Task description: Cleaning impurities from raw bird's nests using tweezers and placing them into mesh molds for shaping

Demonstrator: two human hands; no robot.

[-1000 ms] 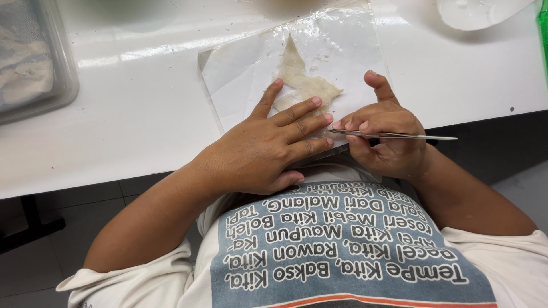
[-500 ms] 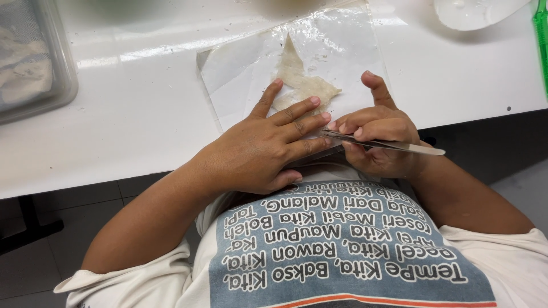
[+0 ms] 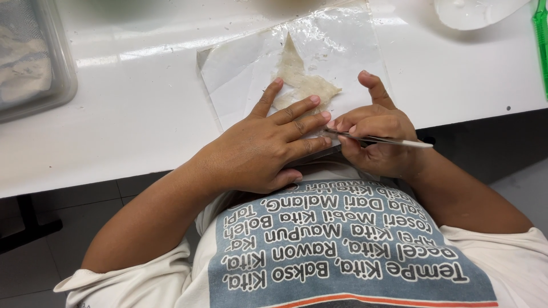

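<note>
where the pale, ragged piece (image 3: 301, 82) lies on a clear plastic sheet (image 3: 342, 45), the left hand (image 3: 268, 148) rests flat, fingers spread, just below it — the right hand (image 3: 374, 137) grips metal tweezers (image 3: 382, 140) beside it — white desk (image 3: 114, 114), grey tiled floor (image 3: 34, 268) below.

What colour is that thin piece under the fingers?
Pale cream-beige piece, seen best from the head camera.

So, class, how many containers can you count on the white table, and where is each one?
2: a clear plastic tray at the table's far left edge, and a white bowl at the top right, cut off by the frame. Others may lie out of view.
</note>
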